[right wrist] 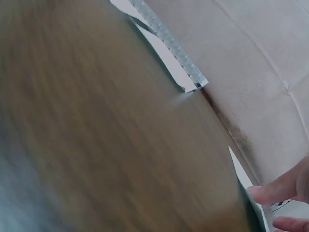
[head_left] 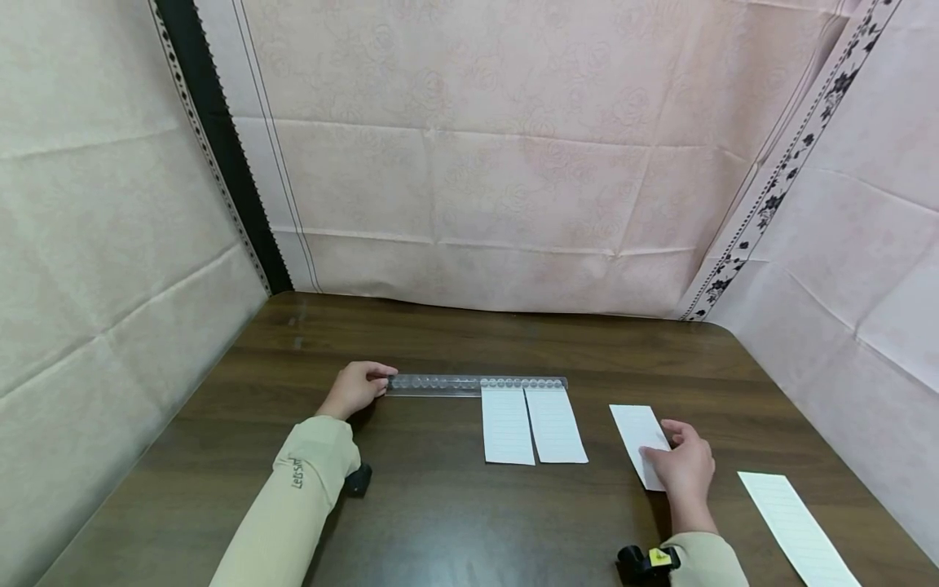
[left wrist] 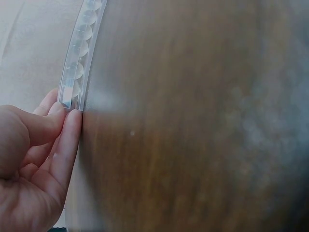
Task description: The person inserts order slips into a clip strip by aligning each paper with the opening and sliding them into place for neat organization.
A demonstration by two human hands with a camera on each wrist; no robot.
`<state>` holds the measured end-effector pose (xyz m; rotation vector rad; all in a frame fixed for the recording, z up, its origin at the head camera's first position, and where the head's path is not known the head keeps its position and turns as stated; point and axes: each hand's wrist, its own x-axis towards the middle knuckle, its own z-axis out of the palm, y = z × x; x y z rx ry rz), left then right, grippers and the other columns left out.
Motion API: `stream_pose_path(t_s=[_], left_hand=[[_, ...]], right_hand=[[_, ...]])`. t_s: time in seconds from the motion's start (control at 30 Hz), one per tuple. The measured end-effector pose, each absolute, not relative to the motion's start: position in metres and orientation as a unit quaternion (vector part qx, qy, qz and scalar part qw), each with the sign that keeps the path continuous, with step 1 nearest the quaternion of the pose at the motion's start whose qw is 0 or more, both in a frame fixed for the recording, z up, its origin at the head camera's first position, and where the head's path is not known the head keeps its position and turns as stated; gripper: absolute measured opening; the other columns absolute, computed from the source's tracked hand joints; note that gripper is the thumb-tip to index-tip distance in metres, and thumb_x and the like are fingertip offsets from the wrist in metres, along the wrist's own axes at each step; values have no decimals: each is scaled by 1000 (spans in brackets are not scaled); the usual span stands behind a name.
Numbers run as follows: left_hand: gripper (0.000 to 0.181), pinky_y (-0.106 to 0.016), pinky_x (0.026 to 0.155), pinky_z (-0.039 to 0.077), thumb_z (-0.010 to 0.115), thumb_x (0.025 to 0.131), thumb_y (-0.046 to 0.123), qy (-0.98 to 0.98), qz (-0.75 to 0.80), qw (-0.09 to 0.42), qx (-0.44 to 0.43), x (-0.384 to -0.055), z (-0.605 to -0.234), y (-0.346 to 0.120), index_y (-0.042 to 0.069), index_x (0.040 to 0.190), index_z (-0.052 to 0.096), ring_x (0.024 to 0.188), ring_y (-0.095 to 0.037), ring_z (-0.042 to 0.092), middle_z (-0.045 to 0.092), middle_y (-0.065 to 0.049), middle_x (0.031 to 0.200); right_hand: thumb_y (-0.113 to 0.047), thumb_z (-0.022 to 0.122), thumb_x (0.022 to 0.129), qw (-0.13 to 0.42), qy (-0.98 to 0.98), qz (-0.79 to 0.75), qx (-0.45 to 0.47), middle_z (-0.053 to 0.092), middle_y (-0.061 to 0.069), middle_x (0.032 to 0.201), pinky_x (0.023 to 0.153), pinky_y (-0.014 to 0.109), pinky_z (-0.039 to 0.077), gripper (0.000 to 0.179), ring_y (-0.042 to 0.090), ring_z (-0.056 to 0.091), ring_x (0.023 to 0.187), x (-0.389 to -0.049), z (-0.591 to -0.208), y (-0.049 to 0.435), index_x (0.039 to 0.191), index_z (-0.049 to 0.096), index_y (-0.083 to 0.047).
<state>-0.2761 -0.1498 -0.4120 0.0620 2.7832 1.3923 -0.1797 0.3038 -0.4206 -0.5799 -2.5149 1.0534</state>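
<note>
Lying on the big table (head_left: 469,522) is a clear strip (head_left: 433,386), with the tops of two papers (head_left: 508,432) already in its right end. To the strip's right, two more look left to do: a far paper (head_left: 795,526) and a nearer paper (head_left: 637,436). The hands are apart, the left hand (head_left: 357,387) pinching the strip's left end and the right hand (head_left: 685,465) pinching the nearer paper.

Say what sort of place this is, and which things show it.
Probably a screened-off tabletop workspace: a brown table, pale hangings on three sides, and lined cards with a clear strip.
</note>
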Motion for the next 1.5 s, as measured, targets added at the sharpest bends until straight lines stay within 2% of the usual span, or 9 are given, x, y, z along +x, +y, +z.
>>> stream_pose_path(t_s=[0.3,0.57,0.87,1.0,1.13,1.2,1.3,1.43,1.5], left_hand=[[22,-25,68,50,56,91,0,894,447,12,22,-277,-413,-150,2,109,68,79,-14,58,65,-12,103],[22,-26,69,50,56,91,1,895,446,13,18,-277,-413,-150,3,109,68,80,-14,58,64,-12,105],[21,-25,69,50,57,91,1,895,446,13,18,-277,-412,-150,3,109,69,79,-14,58,64,-13,105],[21,-25,68,50,57,91,1,895,445,12,19,-276,-412,-151,3,108,69,80,-14,58,64,-13,106],[22,-25,69,50,57,91,-1,895,446,9,21,-276,-412,-151,2,108,69,80,-14,58,65,-14,106],[22,-25,68,50,57,90,-1,895,446,7,23,-277,-413,-151,2,108,69,80,-14,58,65,-14,106],[21,-26,68,50,57,90,-1,895,445,7,21,-277,-413,-151,2,108,69,80,-15,58,65,-14,105],[21,-25,69,50,57,91,1,895,445,10,17,-277,-413,-151,3,108,69,80,-15,58,65,-13,106],[21,-25,69,50,57,91,1,895,446,11,17,-277,-413,-151,3,108,69,80,-15,58,65,-13,106]], right_hand=[[-5,76,70,156,-899,361,-194,48,35,109,84,55,33,51,45,41,101,-178,-417,309,113,53,11],[-8,75,71,136,-899,370,-191,55,33,112,80,50,40,39,45,50,99,-179,-417,313,103,62,11],[0,55,84,34,-842,490,-223,25,35,140,101,53,24,45,45,24,127,-183,-407,312,127,49,10],[5,60,82,12,-797,566,-210,22,32,144,86,31,42,54,37,29,121,-183,-409,313,132,43,9],[4,68,79,0,-749,629,-207,23,27,145,66,16,46,58,25,42,108,-183,-413,313,132,46,4],[7,70,77,2,-718,665,-204,30,24,142,67,20,50,58,18,51,94,-183,-415,311,130,48,3],[12,70,75,7,-674,713,-193,51,14,120,69,28,54,60,10,58,76,-184,-415,308,129,46,3],[14,69,74,9,-656,733,-177,59,-4,91,69,29,54,68,8,59,74,-185,-413,303,134,37,6],[14,69,74,8,-658,732,-177,59,-3,94,70,29,54,73,7,59,75,-186,-413,301,137,32,7]])
